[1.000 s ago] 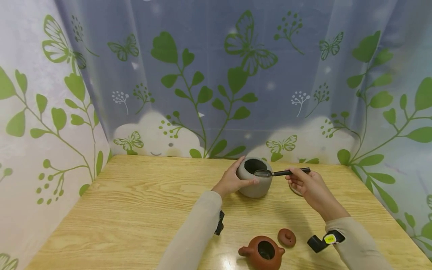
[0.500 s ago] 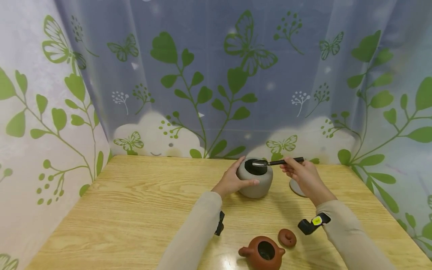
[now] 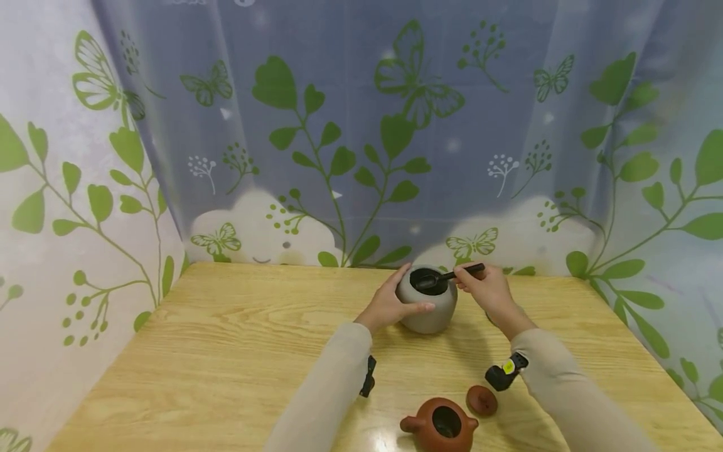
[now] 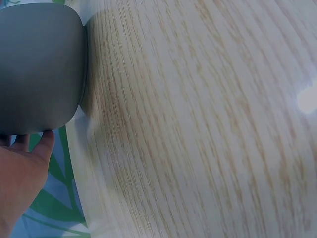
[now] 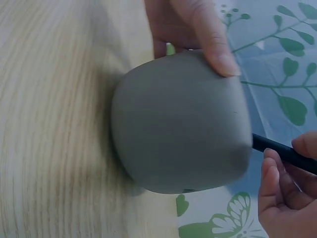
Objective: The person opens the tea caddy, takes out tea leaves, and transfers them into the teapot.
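A rounded grey jar (image 3: 429,319) stands on the table near its back edge, its dark mouth open at the top. My left hand (image 3: 388,306) grips the jar from the left; in the right wrist view the thumb of the left hand (image 5: 185,25) lies on the jar's wall near the rim. With thumb and fingertips, my right hand (image 3: 489,294) pinches the black handle of a small tea scoop (image 3: 431,280). The scoop's head is tilted down in the jar's mouth. In the right wrist view the jar (image 5: 183,124) hides that head, and only the handle (image 5: 277,148) shows. The jar's contents cannot be made out.
A reddish-brown clay teapot (image 3: 427,415) sits uncovered at the table's front, with its round lid (image 3: 482,400) just to the right. Under the right hand, a flat round disc is almost wholly hidden. A patterned curtain (image 3: 350,188) hangs behind the wooden table (image 3: 254,351).
My right hand has moved left and a little up, bringing the scoop from in front of the jar's rim over its mouth and then down into it. The left hand and jar have stayed put.
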`<state>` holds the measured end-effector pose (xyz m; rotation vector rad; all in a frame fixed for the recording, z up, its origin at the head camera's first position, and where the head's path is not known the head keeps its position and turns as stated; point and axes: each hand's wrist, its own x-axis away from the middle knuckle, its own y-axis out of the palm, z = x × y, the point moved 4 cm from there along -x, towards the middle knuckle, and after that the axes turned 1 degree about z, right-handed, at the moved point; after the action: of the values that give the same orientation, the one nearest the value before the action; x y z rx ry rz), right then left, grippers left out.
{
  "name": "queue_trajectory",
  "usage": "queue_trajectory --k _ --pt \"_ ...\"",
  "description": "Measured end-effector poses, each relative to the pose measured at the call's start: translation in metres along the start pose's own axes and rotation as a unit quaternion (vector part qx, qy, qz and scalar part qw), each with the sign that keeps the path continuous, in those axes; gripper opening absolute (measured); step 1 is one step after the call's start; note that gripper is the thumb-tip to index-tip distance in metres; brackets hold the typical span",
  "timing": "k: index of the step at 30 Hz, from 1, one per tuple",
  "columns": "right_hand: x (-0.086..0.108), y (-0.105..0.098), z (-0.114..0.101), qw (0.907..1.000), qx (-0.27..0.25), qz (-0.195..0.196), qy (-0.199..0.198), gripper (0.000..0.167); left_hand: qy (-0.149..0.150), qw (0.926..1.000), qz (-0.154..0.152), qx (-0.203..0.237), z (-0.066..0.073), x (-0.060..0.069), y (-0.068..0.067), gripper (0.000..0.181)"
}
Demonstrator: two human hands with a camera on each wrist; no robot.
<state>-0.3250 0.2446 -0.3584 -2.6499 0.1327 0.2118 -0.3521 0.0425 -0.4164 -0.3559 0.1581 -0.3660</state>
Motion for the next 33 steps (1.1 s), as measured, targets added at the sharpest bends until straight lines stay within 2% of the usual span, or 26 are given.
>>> queue_trajectory --k 4,9,14,23,28,33 --pt "-0.001 0.006 0.000 0.9969 0.071 0.005 -0.032 0.038 0.003 1.0000 -0.003 -0.002 0.001 0.001 -0.001 0.101" --pt "-0.001 0.009 -0.005 0.9824 0.158 0.019 -0.098 0.033 0.002 1.0000 -0.006 -0.004 0.002 0.001 -0.001 0.101" --pt "-0.001 0.014 -0.009 0.9714 0.195 0.015 -0.135 0.025 -0.004 1.0000 -0.006 -0.004 0.000 0.001 -0.001 0.100" --pt "0.000 0.018 -0.012 0.9686 0.211 -0.023 -0.130 0.022 -0.005 1.0000 -0.008 0.001 -0.001 0.000 0.000 0.100" --pt "-0.001 0.018 -0.012 0.9719 0.191 -0.056 -0.126 0.022 -0.003 0.9999 -0.009 0.004 -0.001 0.001 0.000 0.101" --pt "-0.002 0.018 -0.011 0.9786 0.164 -0.074 -0.100 0.025 -0.004 0.9999 -0.009 0.004 -0.001 0.001 0.000 0.101"
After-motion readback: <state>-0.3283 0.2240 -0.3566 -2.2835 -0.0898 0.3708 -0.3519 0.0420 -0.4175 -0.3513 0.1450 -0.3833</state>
